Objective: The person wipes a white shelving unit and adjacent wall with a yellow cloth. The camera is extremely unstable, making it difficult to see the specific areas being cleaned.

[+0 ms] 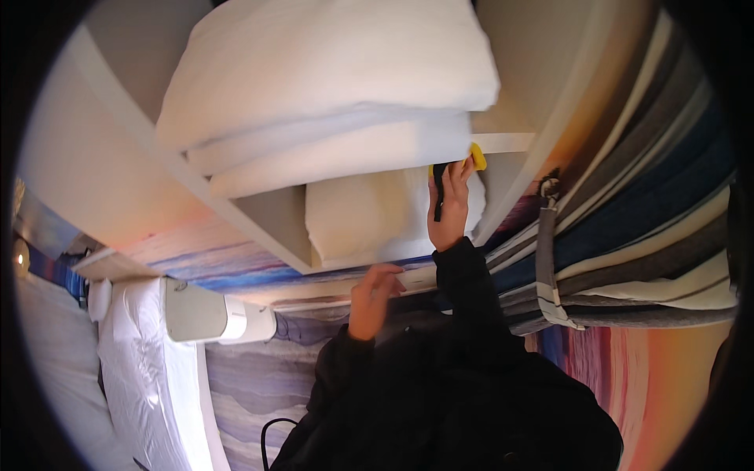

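Observation:
My right hand [448, 208] is raised to the cubby shelf's middle board, at the right end of the folded white bedding [338, 78]. Its fingers close on a small yellow item [478, 158], mostly hidden by them; whether it is a cloth or something firmer I cannot tell. A black strap-like piece [439, 192] runs along the hand. Lower and to the left, my left hand [372, 300] hovers in front of the shelf, fingers loosely stretched, slightly blurred and holding nothing. It is nearest to the lower compartment, where another white folded bundle [361, 216] lies.
White shelf walls [271, 235] frame the compartments. At the right hangs a striped curtain [628, 259] gathered by a grey tieback [547, 267]. Down on the left are a bed with white bedding [149, 353] and a white rounded box-like unit [208, 314]. Wavy patterned carpet [259, 385] covers the floor.

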Demonstrator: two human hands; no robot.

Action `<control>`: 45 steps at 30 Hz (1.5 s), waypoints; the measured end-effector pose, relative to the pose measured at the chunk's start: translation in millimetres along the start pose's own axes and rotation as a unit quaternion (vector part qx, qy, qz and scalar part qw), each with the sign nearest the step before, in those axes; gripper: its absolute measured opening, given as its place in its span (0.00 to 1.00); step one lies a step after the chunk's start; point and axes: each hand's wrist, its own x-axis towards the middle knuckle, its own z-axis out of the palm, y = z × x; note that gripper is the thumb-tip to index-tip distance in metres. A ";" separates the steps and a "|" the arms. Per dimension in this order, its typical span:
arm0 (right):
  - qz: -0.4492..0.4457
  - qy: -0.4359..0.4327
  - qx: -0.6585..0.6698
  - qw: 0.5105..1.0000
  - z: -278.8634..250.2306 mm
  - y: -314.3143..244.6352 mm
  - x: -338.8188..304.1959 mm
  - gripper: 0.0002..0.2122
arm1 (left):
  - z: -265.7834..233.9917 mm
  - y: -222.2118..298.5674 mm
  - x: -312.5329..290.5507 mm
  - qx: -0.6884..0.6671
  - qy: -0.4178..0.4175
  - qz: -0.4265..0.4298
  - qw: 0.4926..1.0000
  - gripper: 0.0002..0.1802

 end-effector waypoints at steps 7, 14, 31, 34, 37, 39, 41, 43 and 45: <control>-0.044 -0.100 0.063 0.992 98.6 -114.3 -42.5 0.17 | -103.5 8.6 -50.6 0.050 0.124 -0.008 0.991 0.11; -0.036 -0.095 0.048 0.994 207.6 -249.8 -60.9 0.23 | -215.9 35.0 -94.3 0.068 0.250 0.014 0.966 0.11; -0.153 -0.104 -0.177 0.967 -59.4 45.5 20.4 0.30 | -92.0 2.0 -37.9 0.017 0.079 0.025 0.996 0.10; -0.054 -0.101 -0.144 0.983 -128.0 80.5 58.5 0.28 | -37.6 -13.8 -18.2 0.020 0.023 0.026 0.999 0.10; -0.048 -0.077 -0.099 0.991 -116.4 75.8 57.4 0.27 | 9.6 -11.1 -7.1 0.030 -0.018 0.031 0.999 0.10; -0.022 -0.050 -0.107 0.993 -101.0 62.4 54.5 0.29 | 27.1 0.0 -3.1 0.040 -0.034 0.041 0.998 0.10; -0.017 -0.023 -0.105 0.994 -90.0 60.9 48.1 0.30 | 33.9 10.0 -3.2 0.031 -0.027 0.040 0.998 0.10; -0.030 0.006 -0.107 0.994 -83.6 71.9 35.1 0.31 | 30.6 11.8 -4.1 0.024 -0.012 0.043 0.999 0.11; -0.023 0.005 -0.107 0.994 -69.9 73.8 20.6 0.30 | 20.6 4.2 -11.5 0.023 0.014 0.043 0.999 0.11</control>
